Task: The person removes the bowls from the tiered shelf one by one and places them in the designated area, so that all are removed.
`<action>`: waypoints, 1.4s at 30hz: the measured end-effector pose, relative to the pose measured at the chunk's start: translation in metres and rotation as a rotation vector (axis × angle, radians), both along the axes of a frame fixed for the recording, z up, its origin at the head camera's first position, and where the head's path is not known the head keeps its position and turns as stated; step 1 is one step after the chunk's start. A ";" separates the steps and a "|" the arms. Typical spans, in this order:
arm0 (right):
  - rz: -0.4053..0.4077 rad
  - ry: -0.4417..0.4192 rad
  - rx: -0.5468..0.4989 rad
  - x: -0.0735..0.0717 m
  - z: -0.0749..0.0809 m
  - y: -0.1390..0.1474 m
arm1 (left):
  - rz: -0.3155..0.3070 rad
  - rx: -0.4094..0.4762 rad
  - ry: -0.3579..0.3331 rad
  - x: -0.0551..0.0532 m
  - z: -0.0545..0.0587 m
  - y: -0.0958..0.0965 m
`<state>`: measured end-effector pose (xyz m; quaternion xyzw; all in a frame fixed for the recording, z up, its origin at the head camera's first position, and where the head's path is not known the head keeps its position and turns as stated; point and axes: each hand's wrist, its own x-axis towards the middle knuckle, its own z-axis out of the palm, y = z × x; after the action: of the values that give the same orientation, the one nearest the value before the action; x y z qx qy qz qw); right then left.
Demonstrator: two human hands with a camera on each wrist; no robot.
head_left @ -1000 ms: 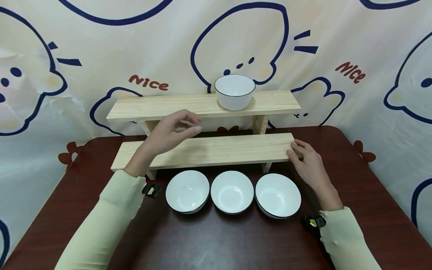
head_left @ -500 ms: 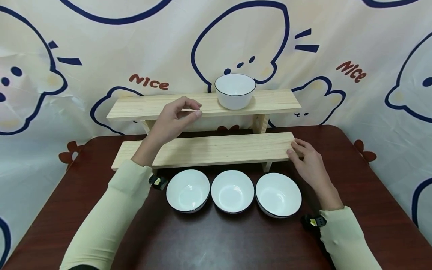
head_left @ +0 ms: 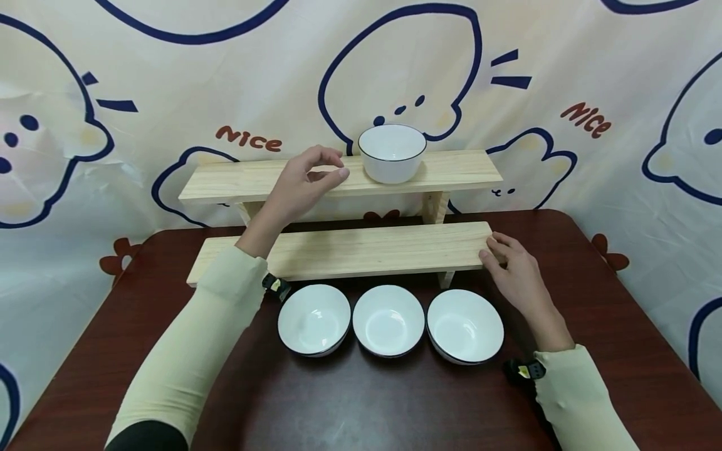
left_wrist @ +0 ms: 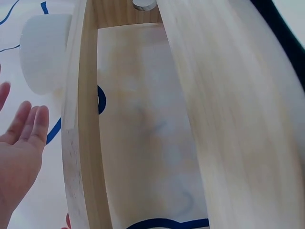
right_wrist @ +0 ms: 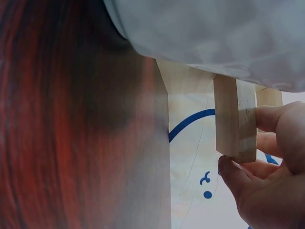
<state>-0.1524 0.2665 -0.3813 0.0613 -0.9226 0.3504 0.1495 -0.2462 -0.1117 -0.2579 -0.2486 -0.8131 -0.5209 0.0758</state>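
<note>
A white bowl [head_left: 393,154] with a dark rim sits upright on the upper board of a two-tier wooden shelf [head_left: 468,172]. My left hand [head_left: 301,188] is raised just left of it, fingers bent loosely, holding nothing; in the left wrist view the left hand [left_wrist: 21,152] is apart from that white bowl [left_wrist: 45,55]. At the right end of the lower board [head_left: 366,252], my right hand [head_left: 516,275] grips the corner. The right wrist view shows the right hand [right_wrist: 271,181] with its thumb under the board end [right_wrist: 238,124] and fingers against its other side.
Three more white bowls stand side by side before the shelf: a left bowl [head_left: 314,320], a middle bowl [head_left: 388,321] and a right bowl [head_left: 465,326]. All rest on the dark wooden table [head_left: 338,407]. A printed cloth [head_left: 271,81] hangs behind.
My left hand has moved up and to the right, from above the lower board toward the bowl on top. My right hand has stayed on the lower board's end.
</note>
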 end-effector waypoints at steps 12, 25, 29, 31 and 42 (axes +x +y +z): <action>-0.003 -0.012 0.004 0.000 0.001 0.001 | 0.008 0.027 -0.004 -0.016 0.004 0.014; 0.007 -0.014 -0.001 0.001 0.003 0.000 | 0.021 0.028 -0.010 -0.029 0.006 0.029; 0.008 -0.017 0.001 0.001 0.002 0.000 | 0.024 0.029 -0.030 -0.032 0.006 0.033; 0.008 -0.019 -0.002 0.001 0.002 0.000 | 0.017 0.035 -0.039 -0.032 0.005 0.034; 0.006 -0.019 -0.002 0.001 0.003 0.000 | -0.001 0.036 -0.054 -0.035 0.003 0.039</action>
<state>-0.1517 0.2666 -0.3788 0.0607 -0.9235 0.3522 0.1395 -0.2811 -0.0728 -0.2547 -0.2334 -0.8052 -0.5420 0.0580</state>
